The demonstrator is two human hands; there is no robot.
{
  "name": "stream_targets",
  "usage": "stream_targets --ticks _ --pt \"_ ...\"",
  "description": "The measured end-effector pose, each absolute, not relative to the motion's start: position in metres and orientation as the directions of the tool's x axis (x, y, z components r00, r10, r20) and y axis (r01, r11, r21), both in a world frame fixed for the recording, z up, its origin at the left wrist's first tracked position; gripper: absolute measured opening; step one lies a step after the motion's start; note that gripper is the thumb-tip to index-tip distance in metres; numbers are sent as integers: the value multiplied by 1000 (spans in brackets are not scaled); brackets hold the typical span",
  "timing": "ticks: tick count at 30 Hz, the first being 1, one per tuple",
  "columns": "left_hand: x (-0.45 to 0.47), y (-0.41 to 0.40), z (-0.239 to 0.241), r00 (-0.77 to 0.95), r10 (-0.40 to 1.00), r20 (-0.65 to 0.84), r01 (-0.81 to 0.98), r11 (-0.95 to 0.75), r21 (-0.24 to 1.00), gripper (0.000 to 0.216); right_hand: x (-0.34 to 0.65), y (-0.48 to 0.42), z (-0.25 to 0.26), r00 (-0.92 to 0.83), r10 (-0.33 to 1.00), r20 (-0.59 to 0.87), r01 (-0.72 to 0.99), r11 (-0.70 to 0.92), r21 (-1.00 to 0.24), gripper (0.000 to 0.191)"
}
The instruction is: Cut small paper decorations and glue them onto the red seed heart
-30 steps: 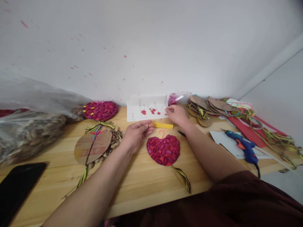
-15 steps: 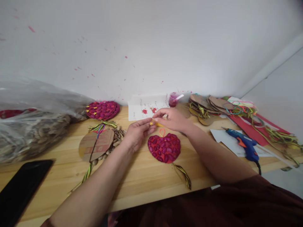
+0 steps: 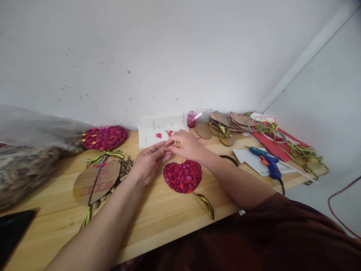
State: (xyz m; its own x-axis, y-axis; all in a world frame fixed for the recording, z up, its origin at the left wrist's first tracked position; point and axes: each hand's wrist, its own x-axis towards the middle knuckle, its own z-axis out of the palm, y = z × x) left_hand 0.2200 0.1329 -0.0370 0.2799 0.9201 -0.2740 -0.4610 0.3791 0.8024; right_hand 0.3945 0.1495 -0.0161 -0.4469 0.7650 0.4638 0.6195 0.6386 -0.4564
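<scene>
My left hand (image 3: 149,162) and my right hand (image 3: 184,145) meet fingertip to fingertip over the table. Their fingers are pinched together on a small yellow star, now almost wholly hidden. Just below them lies a heart-shaped ornament (image 3: 182,177), covered in magenta-painted lumps, with an orange loop on top and a dark and yellow tassel (image 3: 207,206) at its lower end. Back left, similar magenta ornaments (image 3: 108,137) are stacked, several yellow stars on the top one. A cardboard heart (image 3: 97,182) with a purple cord lies left of my left forearm.
White paper (image 3: 145,133) with red marks lies behind my hands, beside a cup of magenta paint (image 3: 191,119). Cardboard cutouts (image 3: 222,120) are piled back right. A blue glue gun (image 3: 266,160) rests on paper near tangled cords (image 3: 304,150). Plastic-bagged lumps (image 3: 25,173) and a black phone-like slab (image 3: 15,233) are left.
The view has turned right, so everything sits further left. My fingertips have drawn closer together, covering the yellow star that showed before. A black cable loop now shows beyond my right forearm.
</scene>
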Motion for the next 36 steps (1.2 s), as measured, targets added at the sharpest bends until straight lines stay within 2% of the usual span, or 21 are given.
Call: stream_targets --ticks 9,15,19,23,36 --pt "218 132 -38 268 936 -229 -422 327 846 34 392 144 -11 -416 786 457 580 616 -532 6" --pt "215 131 -41 211 953 -216 -284 271 920 39 390 143 -12 -318 892 321 488 444 -751 5" --pt "214 132 -41 178 968 -177 -166 207 964 38 391 149 -19 -299 916 268 423 379 -823 8" --pt "214 132 -41 159 978 -138 -95 155 983 36 392 154 -25 -285 922 262 389 361 -848 10" --pt "214 129 -38 155 981 -119 -56 129 990 35 392 157 -31 -275 927 256 387 350 -853 9"
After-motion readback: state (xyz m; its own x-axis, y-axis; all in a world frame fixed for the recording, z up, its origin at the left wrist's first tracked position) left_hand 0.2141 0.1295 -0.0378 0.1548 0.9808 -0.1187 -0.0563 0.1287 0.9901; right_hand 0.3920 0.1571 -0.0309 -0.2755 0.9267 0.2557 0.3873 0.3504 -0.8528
